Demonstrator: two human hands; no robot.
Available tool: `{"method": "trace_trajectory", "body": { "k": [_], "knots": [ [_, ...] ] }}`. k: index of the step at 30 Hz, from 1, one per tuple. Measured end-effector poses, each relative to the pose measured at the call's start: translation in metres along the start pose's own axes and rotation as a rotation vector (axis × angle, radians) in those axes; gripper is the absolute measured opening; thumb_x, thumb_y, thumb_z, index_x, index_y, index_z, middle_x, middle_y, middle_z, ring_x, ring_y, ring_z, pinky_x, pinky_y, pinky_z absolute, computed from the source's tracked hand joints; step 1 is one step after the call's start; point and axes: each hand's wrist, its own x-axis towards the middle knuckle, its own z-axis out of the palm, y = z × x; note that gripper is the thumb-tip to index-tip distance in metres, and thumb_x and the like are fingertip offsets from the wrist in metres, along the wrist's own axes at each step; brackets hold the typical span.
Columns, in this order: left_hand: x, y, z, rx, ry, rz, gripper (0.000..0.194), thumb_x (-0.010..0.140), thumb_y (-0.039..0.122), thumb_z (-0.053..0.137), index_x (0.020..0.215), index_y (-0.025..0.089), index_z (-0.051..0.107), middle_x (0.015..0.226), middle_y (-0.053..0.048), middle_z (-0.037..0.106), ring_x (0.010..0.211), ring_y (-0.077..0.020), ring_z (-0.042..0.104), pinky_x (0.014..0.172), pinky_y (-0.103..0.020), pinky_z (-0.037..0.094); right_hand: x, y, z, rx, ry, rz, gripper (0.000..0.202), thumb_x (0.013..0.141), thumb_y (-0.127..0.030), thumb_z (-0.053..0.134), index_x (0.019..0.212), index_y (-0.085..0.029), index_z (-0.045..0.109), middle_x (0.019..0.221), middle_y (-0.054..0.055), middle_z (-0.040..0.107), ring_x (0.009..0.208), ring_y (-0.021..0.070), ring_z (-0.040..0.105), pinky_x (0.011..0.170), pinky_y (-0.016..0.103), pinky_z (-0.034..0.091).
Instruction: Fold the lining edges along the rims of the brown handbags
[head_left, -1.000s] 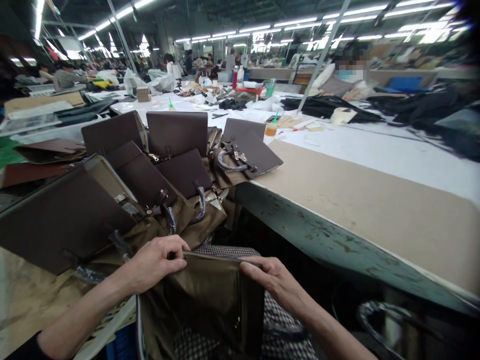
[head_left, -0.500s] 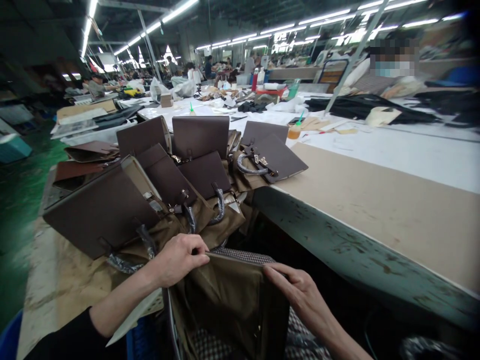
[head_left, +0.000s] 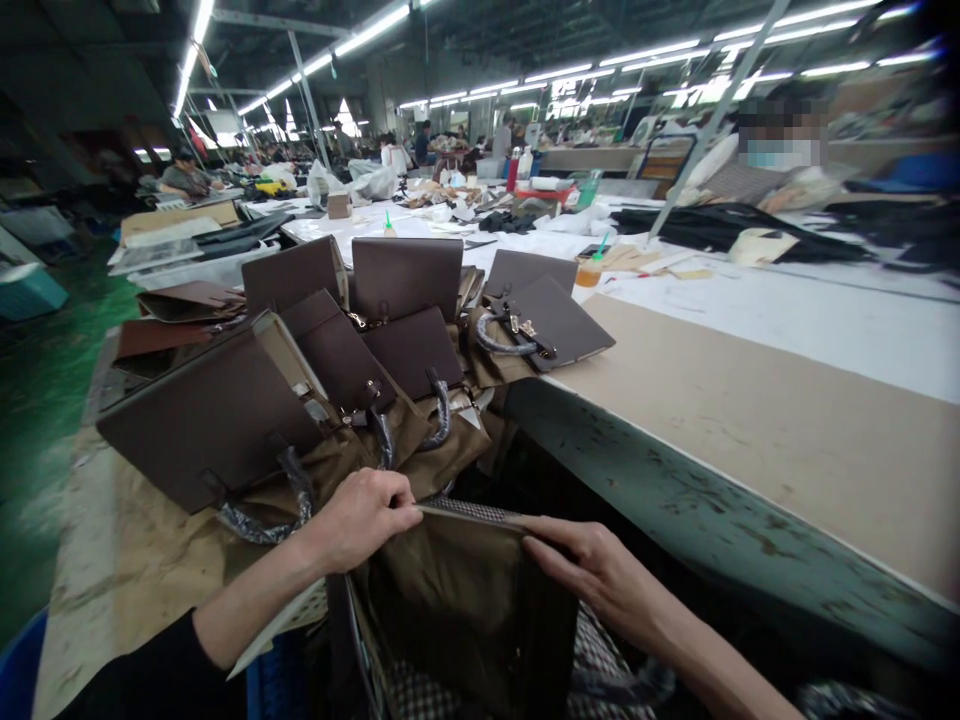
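Note:
An olive-brown fabric piece with a straight pale upper edge hangs between my hands. My left hand pinches the left end of that edge between thumb and fingers. At the right end, my right hand grips the same edge, its fingers stretched along it and the thumb side partly hidden. Houndstooth-patterned material shows behind the edge and again lower down. Beyond my left hand, several dark brown bags lie close together, among them a large one with plastic-wrapped handles.
A beige board covers the near part of the table on the right, with white sheeting behind it. An orange bottle with a green tip stands near the bags. Across the table is a masked person beside black material.
My right hand has shifted slightly left along the fabric's edge, with its fingers now over the top. My left hand keeps its pinch. The whole view has shifted slightly.

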Motion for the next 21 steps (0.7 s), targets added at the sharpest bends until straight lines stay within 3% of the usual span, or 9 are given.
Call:
{"method": "trace_trajectory", "body": {
  "k": [3,6,12,21],
  "knots": [
    [-0.004,0.001,-0.001,-0.007,0.007,0.027,0.018,0.083,0.032,0.06,0.07,0.02,0.064,0.069,0.004,0.064,0.07,-0.0132,0.058,0.065,-0.026,0.034,0.009,-0.012,0.002,-0.499,-0.002,-0.061,0.035,0.099,-0.029,0.041,0.13,-0.024,0.058,0.116,0.009,0.07,0.101,0.0274,0.068,0.084,0.039,0.054],
    [-0.006,0.003,-0.001,0.0,0.014,0.024,0.017,0.083,0.032,0.06,0.071,0.02,0.064,0.071,0.004,0.065,0.071,-0.0135,0.059,0.065,-0.026,0.034,0.018,-0.026,0.022,-0.835,0.013,-0.068,0.033,0.097,-0.032,0.047,0.125,-0.019,0.059,0.101,0.011,0.072,0.086,0.0312,0.069,0.071,0.044,0.055],
    [-0.006,0.005,-0.001,-0.006,0.009,0.063,0.014,0.082,0.029,0.063,0.071,0.02,0.064,0.075,0.004,0.068,0.074,-0.0144,0.06,0.068,-0.027,0.037,0.041,-0.038,0.058,-0.743,0.074,-0.091,0.018,0.095,-0.032,0.052,0.105,-0.021,0.063,0.093,0.005,0.073,0.085,0.0254,0.07,0.065,0.034,0.048],
    [-0.007,-0.001,-0.003,-0.257,-0.088,0.253,0.024,0.079,0.015,0.069,0.059,0.017,0.055,0.113,0.005,0.069,0.101,-0.0128,0.063,0.089,-0.023,0.041,0.049,-0.037,0.05,-0.711,0.103,0.043,0.016,0.093,-0.037,0.056,0.096,-0.029,0.068,0.083,0.002,0.075,0.079,0.0267,0.071,0.056,0.033,0.032]
  ]
}}
